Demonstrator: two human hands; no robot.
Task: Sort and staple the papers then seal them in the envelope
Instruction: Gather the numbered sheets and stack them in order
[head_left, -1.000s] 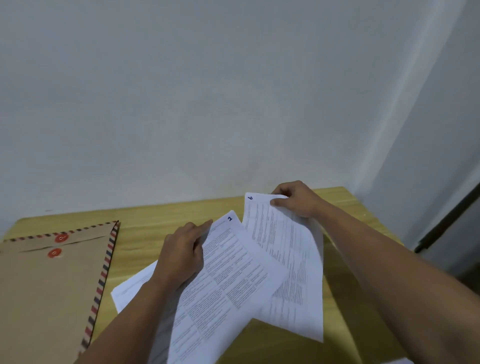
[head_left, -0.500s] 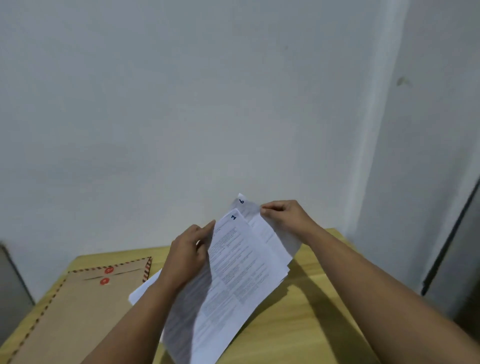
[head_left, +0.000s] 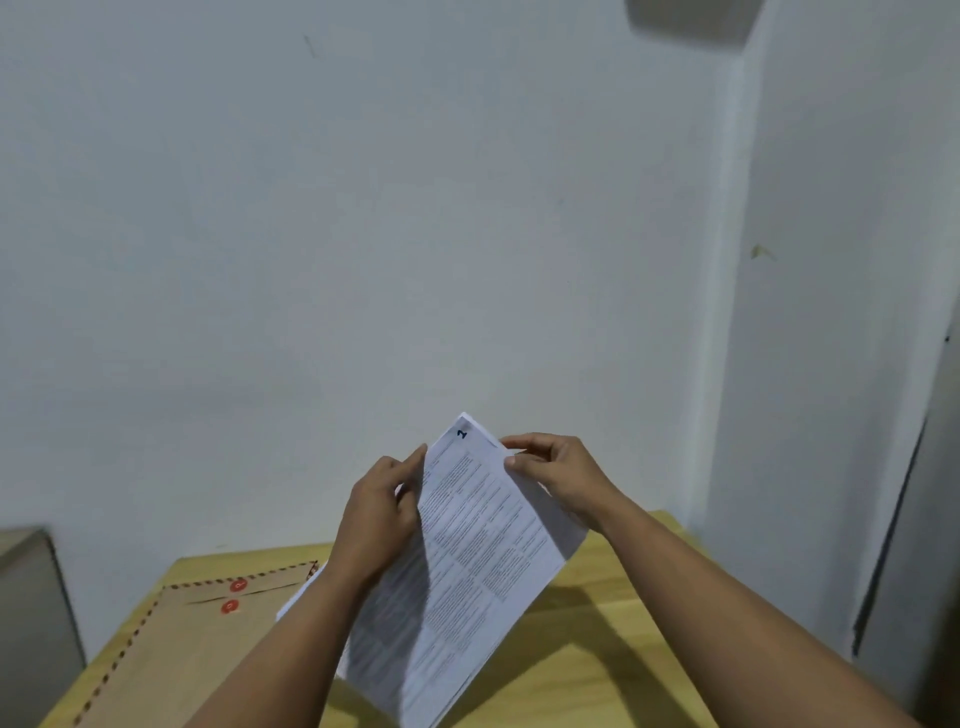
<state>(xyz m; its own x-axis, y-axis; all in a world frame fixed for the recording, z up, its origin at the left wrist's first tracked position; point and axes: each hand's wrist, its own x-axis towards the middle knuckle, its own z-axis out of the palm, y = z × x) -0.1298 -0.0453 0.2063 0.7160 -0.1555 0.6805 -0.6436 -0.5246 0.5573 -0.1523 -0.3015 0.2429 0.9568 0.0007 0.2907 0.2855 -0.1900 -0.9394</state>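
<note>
So the stack of printed papers (head_left: 467, 561) is up off the desk (head_left: 597, 649), held between both hands and tilted, top edge pointing away toward the wall (head_left: 363, 234). The front sheet has a handwritten "2" in its top corner. The left hand (head_left: 376, 525) grips the stack's left edge, fingers curled behind the sheets and thumb up along the front edge. The right hand (head_left: 561, 478) pinches the upper right edge, thumb on the front and fingers tucked behind. Both are closed on the paper, not spread out. One sheet's corner pokes out lower left under the left wrist. The brown envelope (head_left: 182, 649) with striped edging and two red string-tie discs lies flat on the desk's left side, well apart from the hands.
</note>
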